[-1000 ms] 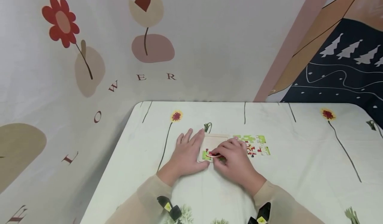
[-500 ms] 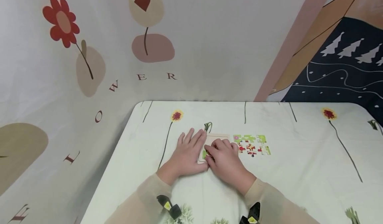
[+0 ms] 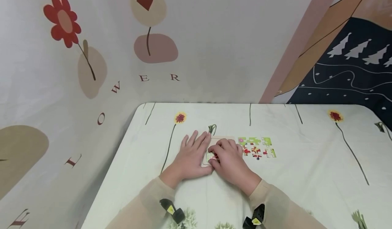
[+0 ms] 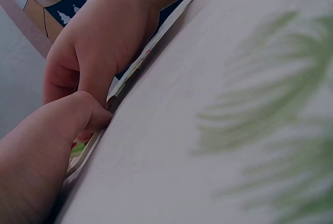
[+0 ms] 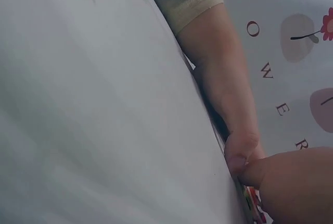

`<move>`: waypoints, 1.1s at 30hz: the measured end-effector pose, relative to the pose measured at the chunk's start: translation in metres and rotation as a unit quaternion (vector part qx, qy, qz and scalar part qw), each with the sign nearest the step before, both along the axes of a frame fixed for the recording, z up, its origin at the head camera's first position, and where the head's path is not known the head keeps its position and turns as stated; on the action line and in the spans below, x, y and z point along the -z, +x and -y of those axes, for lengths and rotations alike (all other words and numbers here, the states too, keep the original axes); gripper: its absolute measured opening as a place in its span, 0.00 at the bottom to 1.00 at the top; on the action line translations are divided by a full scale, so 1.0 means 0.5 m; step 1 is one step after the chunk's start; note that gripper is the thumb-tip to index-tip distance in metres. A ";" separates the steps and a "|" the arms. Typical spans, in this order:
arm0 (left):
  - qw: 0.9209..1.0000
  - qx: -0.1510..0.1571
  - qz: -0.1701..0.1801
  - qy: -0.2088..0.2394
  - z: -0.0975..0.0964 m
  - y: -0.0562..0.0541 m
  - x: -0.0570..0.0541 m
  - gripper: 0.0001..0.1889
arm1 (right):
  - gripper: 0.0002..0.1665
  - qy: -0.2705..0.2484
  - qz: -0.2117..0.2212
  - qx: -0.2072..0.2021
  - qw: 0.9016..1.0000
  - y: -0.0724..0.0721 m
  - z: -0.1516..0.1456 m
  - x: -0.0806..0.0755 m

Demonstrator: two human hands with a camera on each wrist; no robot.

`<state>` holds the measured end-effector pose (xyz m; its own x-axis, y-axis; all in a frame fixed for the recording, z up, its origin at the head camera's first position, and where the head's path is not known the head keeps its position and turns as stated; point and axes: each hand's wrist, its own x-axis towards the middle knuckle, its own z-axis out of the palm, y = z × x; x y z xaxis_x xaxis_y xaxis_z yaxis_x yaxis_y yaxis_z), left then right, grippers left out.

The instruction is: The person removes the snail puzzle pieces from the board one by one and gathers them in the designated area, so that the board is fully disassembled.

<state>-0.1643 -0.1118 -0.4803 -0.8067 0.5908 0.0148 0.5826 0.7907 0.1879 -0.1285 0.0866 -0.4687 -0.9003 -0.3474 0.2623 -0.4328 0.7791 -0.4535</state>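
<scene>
A thin pale puzzle tray [image 3: 215, 141] lies flat on the table, its lower part covered by my hands. My left hand [image 3: 193, 157] rests on the tray's left edge, fingers extended and the thumb along the near edge. Inside the lower left of the tray, my right hand [image 3: 230, 161] pinches a red-and-green jigsaw piece [image 3: 216, 157] between curled fingers and thumb. Much of that piece is hidden by the fingers. In the left wrist view, a bit of green print [image 4: 78, 148] shows beneath the hands. Coloured pieces [image 5: 253, 198] also peek out under my right hand in the right wrist view.
Right of the tray, several loose jigsaw pieces [image 3: 256, 150] lie in two rows, green above and mostly red below. A white flower-printed cloth [image 3: 306, 147] covers the table. Behind it hangs a printed fabric backdrop [image 3: 214, 52].
My right hand has moved left and lowered the piece, earlier held tilted above the tray, down into the tray's lower left. My left hand has stayed on the tray's edge.
</scene>
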 end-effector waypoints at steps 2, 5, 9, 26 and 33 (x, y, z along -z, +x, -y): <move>1.000 0.000 0.000 -0.002 0.000 0.000 0.001 0.57 | 0.17 -0.004 -0.005 -0.002 1.000 0.000 -0.002 0.000; 1.000 0.001 -0.002 -0.002 -0.001 0.000 0.001 0.56 | 0.18 -0.009 -0.018 -0.009 1.000 -0.002 -0.005 0.002; 1.000 0.000 -0.001 0.000 -0.001 0.000 0.001 0.55 | 0.19 -0.020 -0.049 -0.030 0.998 -0.004 -0.010 0.004; 1.000 0.002 -0.002 0.004 0.002 -0.001 0.004 0.56 | 0.22 -0.020 -0.112 -0.043 0.993 -0.005 -0.023 0.011; 1.000 -0.001 0.000 -0.001 0.003 0.000 0.003 0.56 | 0.23 -0.020 -0.115 -0.046 0.992 -0.006 -0.022 0.010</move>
<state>-0.1643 -0.1132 -0.4818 -0.8073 0.5900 0.0146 0.5819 0.7916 0.1862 -0.1316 0.0977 -0.4736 -0.7802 -0.4098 0.4726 -0.5965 0.7148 -0.3650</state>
